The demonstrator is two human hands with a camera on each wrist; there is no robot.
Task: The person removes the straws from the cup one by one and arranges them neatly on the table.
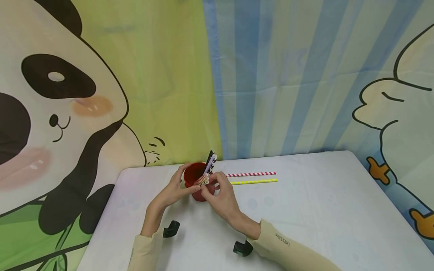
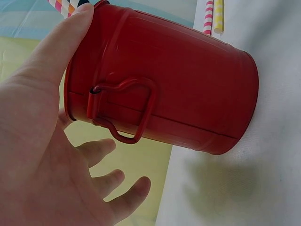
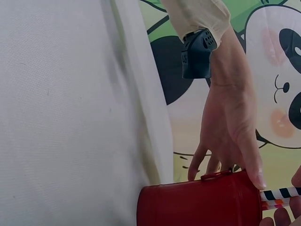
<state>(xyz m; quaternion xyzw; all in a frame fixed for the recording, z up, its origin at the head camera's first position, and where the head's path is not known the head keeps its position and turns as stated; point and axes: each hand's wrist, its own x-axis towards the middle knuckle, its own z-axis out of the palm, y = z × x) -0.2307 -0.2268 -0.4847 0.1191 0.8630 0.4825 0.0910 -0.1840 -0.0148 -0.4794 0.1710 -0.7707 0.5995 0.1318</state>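
A small red metal bucket (image 1: 203,196) with a wire side handle (image 2: 149,110) stands on the white table. Several striped paper straws (image 1: 210,164) lean out of its mouth, black-and-white ones among them. My left hand (image 1: 171,194) holds the bucket by its rim, thumb on the near side; in the left wrist view its other fingers spread behind. At the mouth's right side my right hand (image 1: 224,199) pinches straws between thumb and fingers; exactly how many is hidden. The right wrist view shows only some fingertips of that hand beside a black-and-white straw (image 3: 282,193).
A red-striped straw (image 1: 252,174) and a yellow-striped straw (image 1: 255,181) lie on the table (image 1: 305,218) right of the bucket. Dark wrist devices (image 1: 171,229) sit by both sleeves. A curtain with a printed panda (image 1: 57,94) hangs behind the table.
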